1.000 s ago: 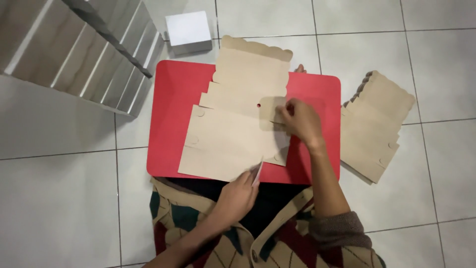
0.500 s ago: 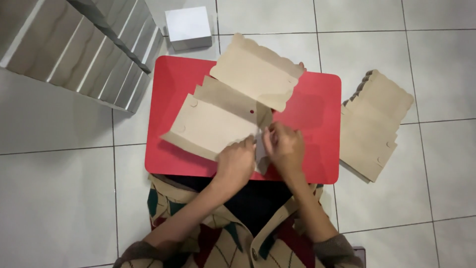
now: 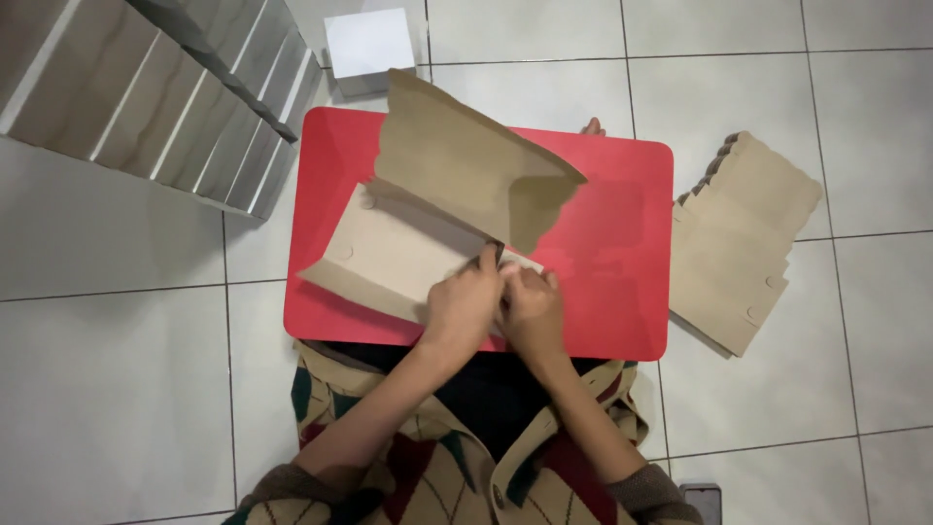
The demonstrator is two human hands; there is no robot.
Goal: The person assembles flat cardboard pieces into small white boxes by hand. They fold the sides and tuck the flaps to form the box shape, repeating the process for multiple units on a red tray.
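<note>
I count one red bench (image 3: pixel 622 292) and take it as my landmark. On it lies one brown cardboard blank (image 3: pixel 457 204), partly folded. Right of the bench, on the floor, sits one stack of flat cardboard blanks (image 3: pixel 739 243); I cannot tell how many sheets it holds. Beyond the bench's far left corner stands one small white box (image 3: pixel 369 44). Left of the bench I see one slatted metal rack (image 3: pixel 146 97). Two hands, left hand (image 3: pixel 462 306) and right hand (image 3: pixel 533 313), meet at the bench's near edge.

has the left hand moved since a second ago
Yes. The left hand went from the near edge of the red table up onto the cardboard sheet, now touching the right hand.
</note>
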